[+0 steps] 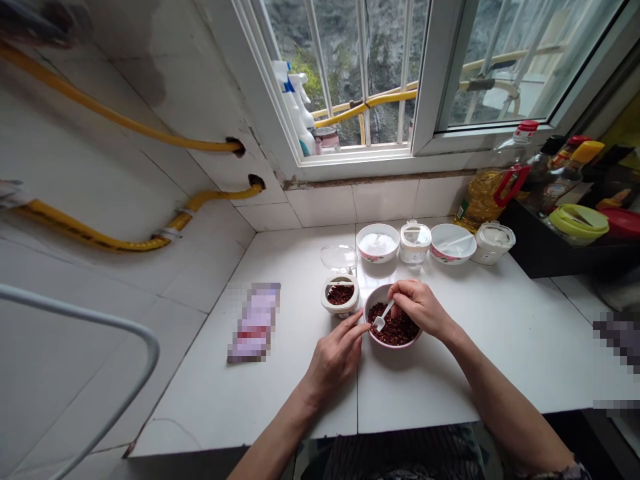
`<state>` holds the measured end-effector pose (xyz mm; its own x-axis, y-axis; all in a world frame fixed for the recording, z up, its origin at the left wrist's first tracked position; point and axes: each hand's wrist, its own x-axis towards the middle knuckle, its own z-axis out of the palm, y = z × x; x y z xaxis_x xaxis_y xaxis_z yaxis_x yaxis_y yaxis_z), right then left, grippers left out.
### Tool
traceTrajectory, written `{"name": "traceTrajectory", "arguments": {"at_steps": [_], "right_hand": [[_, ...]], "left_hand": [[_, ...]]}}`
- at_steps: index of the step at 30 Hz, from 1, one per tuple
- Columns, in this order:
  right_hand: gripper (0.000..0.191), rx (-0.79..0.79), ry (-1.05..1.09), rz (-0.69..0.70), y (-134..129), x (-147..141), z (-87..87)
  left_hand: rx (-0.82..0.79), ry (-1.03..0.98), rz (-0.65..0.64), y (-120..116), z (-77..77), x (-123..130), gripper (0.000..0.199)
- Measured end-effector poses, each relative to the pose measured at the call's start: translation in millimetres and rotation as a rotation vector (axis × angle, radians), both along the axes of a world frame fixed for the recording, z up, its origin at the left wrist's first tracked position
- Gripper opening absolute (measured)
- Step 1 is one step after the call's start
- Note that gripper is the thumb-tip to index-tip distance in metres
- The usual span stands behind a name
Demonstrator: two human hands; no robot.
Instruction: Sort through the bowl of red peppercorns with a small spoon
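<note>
Pinching white spoon [384,316]: right hand [416,307], grip closed; left hand [336,353] (grip loosely parted) touching bowl [399,345].

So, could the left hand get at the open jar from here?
Probably yes: the left hand is close by, beside the bowl, the clear lid is tipped back, and nothing visible blocks the open jar.

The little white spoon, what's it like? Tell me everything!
The little white spoon looks like plastic, with a slim handle and a small scoop. The right hand holds its handle, slanting it so the scoop sits low by the dark reddish bits in the bowl. The left hand is close; I can't tell if it touches the scoop.
</note>
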<state>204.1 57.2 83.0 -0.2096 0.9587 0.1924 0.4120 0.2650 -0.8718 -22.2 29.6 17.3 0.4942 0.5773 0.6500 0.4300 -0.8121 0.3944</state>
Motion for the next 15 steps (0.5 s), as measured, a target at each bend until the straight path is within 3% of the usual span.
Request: {"name": "traceTrajectory", "arguments": {"at_steps": [15], "right_hand": [[0.012, -0.22, 0.302, -0.134, 3.6, 6.3, 0.8]], "left_hand": [[0.001, -0.003, 0.0, 0.5, 0.2, -0.6, 0.039]]}}
